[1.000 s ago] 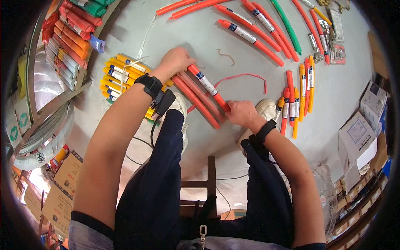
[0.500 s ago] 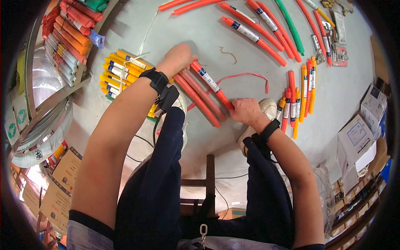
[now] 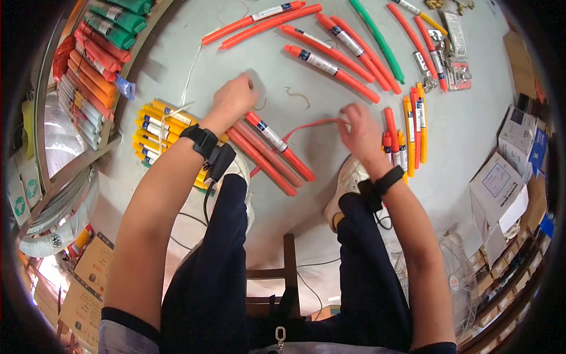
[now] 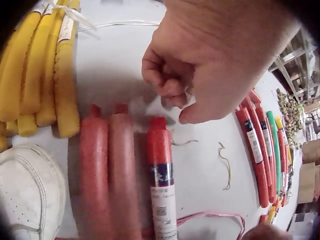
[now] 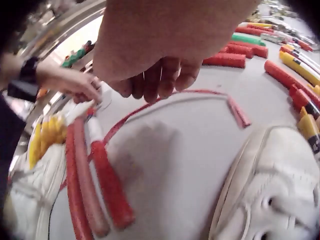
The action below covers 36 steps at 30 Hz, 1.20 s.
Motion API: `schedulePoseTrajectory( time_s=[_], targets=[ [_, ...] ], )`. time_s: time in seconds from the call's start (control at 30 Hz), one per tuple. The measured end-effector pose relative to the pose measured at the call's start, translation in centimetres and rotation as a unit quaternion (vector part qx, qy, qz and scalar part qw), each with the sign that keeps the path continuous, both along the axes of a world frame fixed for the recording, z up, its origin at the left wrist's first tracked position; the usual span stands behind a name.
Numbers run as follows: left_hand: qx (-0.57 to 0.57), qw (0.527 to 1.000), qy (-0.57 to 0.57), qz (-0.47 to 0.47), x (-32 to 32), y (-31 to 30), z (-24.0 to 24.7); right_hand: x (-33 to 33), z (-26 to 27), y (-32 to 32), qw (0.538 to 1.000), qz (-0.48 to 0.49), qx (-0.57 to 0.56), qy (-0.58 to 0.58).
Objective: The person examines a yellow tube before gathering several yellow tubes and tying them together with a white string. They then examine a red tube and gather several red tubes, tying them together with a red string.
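Three red tubes lie side by side on the floor: a labelled red tube (image 3: 276,141) on the right, then a paler tube (image 3: 271,156) and a plain red tube (image 3: 259,162). Just past their upper ends is my left hand (image 3: 236,97), its fingers loosely curled with nothing in them, as the left wrist view shows. A thin red ribbon (image 3: 312,125) runs under the tubes and out to the right. Above its far part hovers my right hand (image 3: 361,134), fingers hanging slightly bent and holding nothing. In the right wrist view, the fingertips (image 5: 165,92) overlap the ribbon.
A tied bundle of yellow tubes (image 3: 156,131) lies left. More red tubes (image 3: 333,72) and a green tube (image 3: 377,41) lie beyond, with red and yellow tubes (image 3: 416,127) at right. White shoes (image 3: 346,186) flank the three tubes. A rack (image 3: 94,147) stands left, cardboard boxes (image 3: 501,177) right.
Both hands held the labelled red tube by its ends; now it lies beside the other two, let go. My right hand has moved up to the ribbon, and the left has drawn slightly away.
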<state>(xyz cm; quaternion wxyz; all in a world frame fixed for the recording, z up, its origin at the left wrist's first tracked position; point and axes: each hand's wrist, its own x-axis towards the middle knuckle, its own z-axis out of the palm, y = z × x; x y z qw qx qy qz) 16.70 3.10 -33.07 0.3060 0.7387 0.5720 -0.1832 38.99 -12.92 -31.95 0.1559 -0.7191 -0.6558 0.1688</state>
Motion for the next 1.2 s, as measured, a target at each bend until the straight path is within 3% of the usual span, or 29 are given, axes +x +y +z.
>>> schedulePoseTrajectory(
  time_s=[0.17,0.2,0.27,0.37,0.5,0.6,0.63,0.67,0.7,0.73,0.77,0.8,1.0,1.07,1.2],
  targets=[
    [-0.009,0.986,-0.167,0.021,1.6,0.5,-0.9,4.2,-2.1,2.8,0.982,-0.059,0.013,-0.179],
    [-0.010,0.986,-0.167,0.020,2.1,0.3,-0.6,4.2,-2.4,2.7,0.982,-0.060,0.012,-0.179],
    [-0.153,0.954,-0.224,0.125,3.0,-0.2,-0.2,4.2,-2.8,2.6,0.973,-0.040,-0.101,-0.203],
    [-0.195,0.936,-0.257,0.142,3.3,-0.7,-0.5,3.3,-2.2,2.5,0.972,-0.039,-0.175,-0.149],
    [-0.225,0.911,-0.292,0.185,3.3,-0.8,0.2,2.6,-2.1,2.3,0.973,-0.030,-0.187,-0.129],
    [-0.241,0.891,-0.300,0.241,3.1,-0.5,1.2,2.2,-1.2,2.2,0.977,0.006,-0.204,-0.053],
    [-0.249,0.861,-0.341,0.281,3.0,-0.5,1.2,1.8,0.3,2.5,0.939,-0.045,-0.293,0.174],
    [-0.256,0.828,-0.381,0.321,2.9,-0.5,1.2,1.4,1.6,2.6,0.841,-0.092,-0.365,0.388],
    [-0.253,0.828,-0.380,0.325,2.8,-0.4,1.1,1.0,2.4,2.4,0.805,-0.089,-0.384,0.444],
    [-0.279,0.795,-0.406,0.354,2.6,-0.3,0.9,0.6,2.6,1.9,0.804,-0.085,-0.386,0.444],
    [-0.304,0.759,-0.431,0.382,2.5,-0.2,0.8,0.2,2.6,1.4,0.773,-0.070,-0.395,0.491],
    [-0.302,0.759,-0.430,0.384,2.4,-0.1,0.8,-0.1,2.5,0.9,0.739,-0.056,-0.403,0.537],
    [-0.338,0.741,-0.446,0.370,1.9,0.0,1.1,-1.0,2.6,0.2,0.744,-0.047,-0.425,0.513],
    [-0.302,0.766,-0.432,0.368,2.0,0.0,1.0,-1.1,2.5,0.3,0.766,-0.048,-0.431,0.475],
    [-0.298,0.759,-0.437,0.380,1.9,0.0,0.7,-1.3,2.0,0.1,0.755,-0.069,-0.417,0.502]
  ],
)
